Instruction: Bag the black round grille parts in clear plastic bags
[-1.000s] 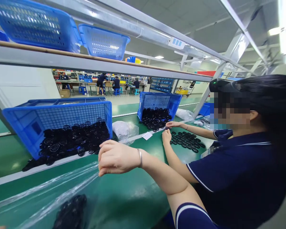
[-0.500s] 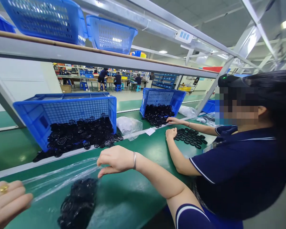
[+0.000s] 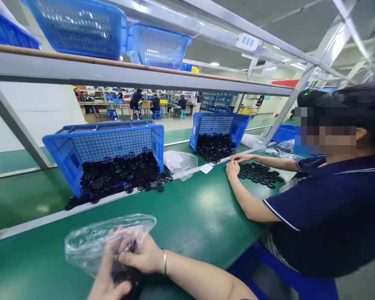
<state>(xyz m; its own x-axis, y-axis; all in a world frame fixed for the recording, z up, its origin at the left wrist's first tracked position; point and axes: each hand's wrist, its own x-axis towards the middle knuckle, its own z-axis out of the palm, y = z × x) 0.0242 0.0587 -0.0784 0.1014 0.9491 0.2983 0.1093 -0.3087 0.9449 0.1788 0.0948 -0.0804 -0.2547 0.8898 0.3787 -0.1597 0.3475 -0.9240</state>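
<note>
Two bare hands close around a clear plastic bag (image 3: 109, 223) of black ring-shaped parts between 7 and 8 o'clock, just over a green surface (image 3: 187, 225).
The left hand (image 3: 104, 273) cups the load, its thumb bent inward; the right hand (image 3: 146, 254) curls its fingers on the filled part, though blur and film hide the exact grip. The film looks soft, slippery and easily torn, the parts stiff, light singly and likely to shift together; the filled base seems the surest hold. The count: one bag in hand, its contents uncountable; two blue mesh-sided plastic crates, at 9 o'clock (image 3: 104, 141) and 2 o'clock (image 3: 217, 121), both heaped with parts too many to number; one white paper slip (image 3: 206, 168) near centre.
</note>
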